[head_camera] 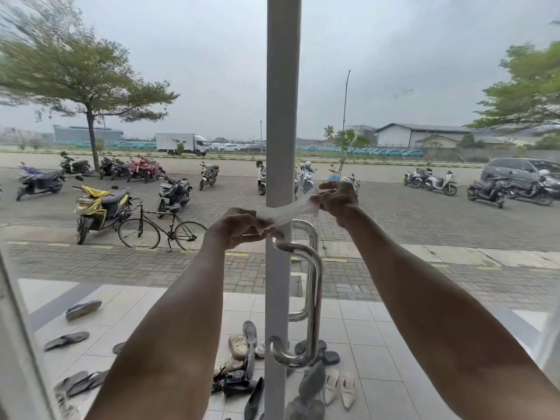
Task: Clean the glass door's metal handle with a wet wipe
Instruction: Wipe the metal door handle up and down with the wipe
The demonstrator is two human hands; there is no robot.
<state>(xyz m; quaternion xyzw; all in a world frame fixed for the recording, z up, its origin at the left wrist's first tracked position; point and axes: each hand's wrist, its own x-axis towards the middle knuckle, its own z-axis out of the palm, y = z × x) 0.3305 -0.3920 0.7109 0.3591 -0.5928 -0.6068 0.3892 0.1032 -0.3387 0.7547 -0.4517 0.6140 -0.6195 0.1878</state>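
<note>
The left hand [239, 226] pinches one end of the wet wipe [286, 212], its grip closed on the sheet. The wipe stretches rightward across the white door frame [280, 116], just above the top of the metal handle [313, 298]. The right hand [338, 199] grips the other end, fingers closed on it.

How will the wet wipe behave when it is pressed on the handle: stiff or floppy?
Probably floppy: the wet wipe sags and twists between the left hand and right hand. It looks thin, so likely light, and should wrap around the round handle.
</note>
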